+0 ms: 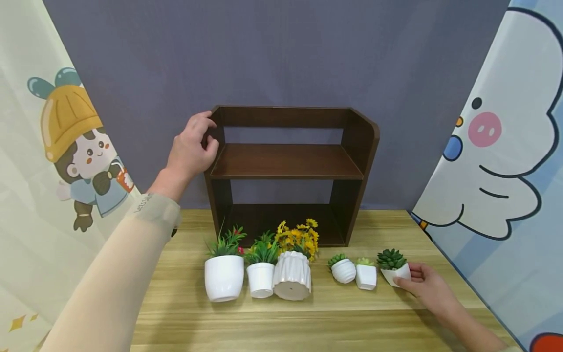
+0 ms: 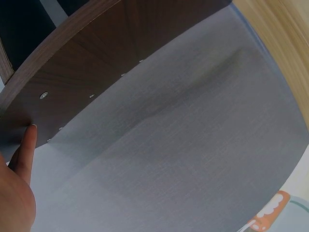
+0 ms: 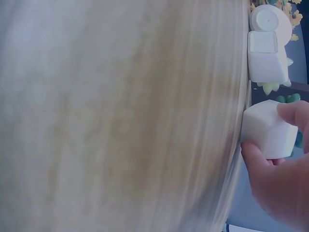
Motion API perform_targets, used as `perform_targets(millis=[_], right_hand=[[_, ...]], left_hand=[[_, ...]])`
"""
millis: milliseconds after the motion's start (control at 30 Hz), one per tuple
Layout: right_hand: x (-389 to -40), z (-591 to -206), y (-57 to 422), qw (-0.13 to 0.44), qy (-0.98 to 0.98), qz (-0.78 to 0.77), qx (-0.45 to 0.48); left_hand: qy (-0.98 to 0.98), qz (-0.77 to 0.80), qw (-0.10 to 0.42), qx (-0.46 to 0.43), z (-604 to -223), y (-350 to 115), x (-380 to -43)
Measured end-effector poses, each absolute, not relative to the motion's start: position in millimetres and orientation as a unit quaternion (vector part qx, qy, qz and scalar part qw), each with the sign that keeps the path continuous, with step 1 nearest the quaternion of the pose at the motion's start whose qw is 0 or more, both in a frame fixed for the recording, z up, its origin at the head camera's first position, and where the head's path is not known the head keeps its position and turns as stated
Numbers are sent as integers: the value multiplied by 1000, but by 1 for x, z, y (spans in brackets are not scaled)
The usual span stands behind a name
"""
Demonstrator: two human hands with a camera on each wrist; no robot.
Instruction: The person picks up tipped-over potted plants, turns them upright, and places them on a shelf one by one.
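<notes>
My right hand (image 1: 428,288) pinches a small angular white pot with a dark green succulent (image 1: 391,260) at the right of the row. In the right wrist view, thumb and fingers lie on either side of this white pot (image 3: 269,129). My left hand (image 1: 193,144) touches the upper left side of a dark brown two-tier shelf (image 1: 286,161). The left wrist view shows a fingertip against the outer side panel (image 2: 72,77). Beside the held succulent stand a square white pot (image 1: 366,277) and a round ribbed white pot (image 1: 344,271), both with small succulents.
Left of the small pots, before the shelf, stand a large white pot (image 1: 224,278), a smaller white pot (image 1: 261,280) with green leaves, and a fluted white pot (image 1: 292,276) with yellow flowers. A grey cloth (image 1: 281,54) hangs behind the wooden table (image 1: 264,325).
</notes>
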State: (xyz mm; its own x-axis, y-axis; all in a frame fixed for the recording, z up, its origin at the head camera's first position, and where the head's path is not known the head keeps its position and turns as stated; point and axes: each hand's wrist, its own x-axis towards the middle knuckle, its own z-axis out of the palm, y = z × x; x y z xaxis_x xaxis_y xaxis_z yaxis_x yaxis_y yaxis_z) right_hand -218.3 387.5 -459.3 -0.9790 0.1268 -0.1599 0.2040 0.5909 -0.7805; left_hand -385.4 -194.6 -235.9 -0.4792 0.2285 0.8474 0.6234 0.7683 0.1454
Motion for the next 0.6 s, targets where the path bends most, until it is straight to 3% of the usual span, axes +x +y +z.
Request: perform_targets(millis=[600], right_hand=[[-222,-463,393,57,875,-473,87]], left_hand=[[-835,-218,437,-252,-236,-194,-385]])
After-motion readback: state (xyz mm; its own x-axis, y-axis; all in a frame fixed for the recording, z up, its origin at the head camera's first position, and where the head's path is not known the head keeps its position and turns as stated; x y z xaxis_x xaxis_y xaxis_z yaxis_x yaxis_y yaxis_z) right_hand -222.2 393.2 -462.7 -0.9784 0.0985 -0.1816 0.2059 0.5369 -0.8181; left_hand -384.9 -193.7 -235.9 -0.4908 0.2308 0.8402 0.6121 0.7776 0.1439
